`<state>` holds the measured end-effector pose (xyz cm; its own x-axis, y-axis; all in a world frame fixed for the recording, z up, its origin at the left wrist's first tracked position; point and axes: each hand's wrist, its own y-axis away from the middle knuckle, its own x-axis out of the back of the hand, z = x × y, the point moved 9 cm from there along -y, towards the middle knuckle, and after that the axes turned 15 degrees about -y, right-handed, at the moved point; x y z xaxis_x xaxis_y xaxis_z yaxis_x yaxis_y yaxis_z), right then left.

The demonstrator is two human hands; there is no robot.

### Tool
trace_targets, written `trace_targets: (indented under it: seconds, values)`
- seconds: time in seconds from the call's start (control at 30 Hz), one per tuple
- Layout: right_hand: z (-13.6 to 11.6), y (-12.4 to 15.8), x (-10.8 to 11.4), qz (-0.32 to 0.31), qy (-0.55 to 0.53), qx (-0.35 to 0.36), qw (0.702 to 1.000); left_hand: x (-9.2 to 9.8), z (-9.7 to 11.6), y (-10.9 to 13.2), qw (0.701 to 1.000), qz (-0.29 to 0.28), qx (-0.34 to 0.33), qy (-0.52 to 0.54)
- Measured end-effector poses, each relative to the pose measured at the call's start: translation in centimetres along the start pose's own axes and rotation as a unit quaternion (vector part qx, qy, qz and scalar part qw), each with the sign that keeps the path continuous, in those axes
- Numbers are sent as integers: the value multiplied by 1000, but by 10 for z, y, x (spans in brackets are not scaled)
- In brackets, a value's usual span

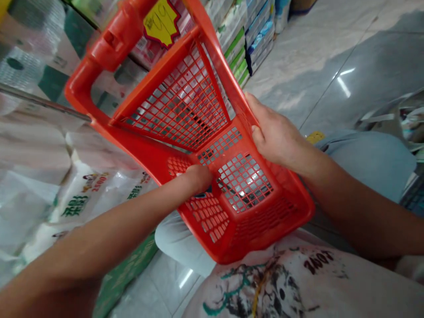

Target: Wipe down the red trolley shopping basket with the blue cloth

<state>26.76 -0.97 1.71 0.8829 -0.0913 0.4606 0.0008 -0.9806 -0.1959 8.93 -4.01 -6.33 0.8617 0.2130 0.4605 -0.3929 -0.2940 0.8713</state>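
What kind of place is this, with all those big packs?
It looks like a shop, maybe a small grocery or household store. A person is holding a red plastic shopping basket, plastic-wrapped packs are piled up, and there's a yellow price tag.

Glossy tile floor (pixel 318 66) with light glare runs beside stacked tissue packs (pixel 33 154) along a shop aisle
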Motion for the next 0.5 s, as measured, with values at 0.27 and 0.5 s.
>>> trace_targets:
  seconds: [0.27, 0.5]
  values:
    - [-2, 7, 2, 18, 16, -20, 1000, -3, 60, 24, 990, -52, -129, 7]
    - [1, 10, 12, 44, 23, -18, 999, 0, 27, 19, 998, -52, -1, -40]
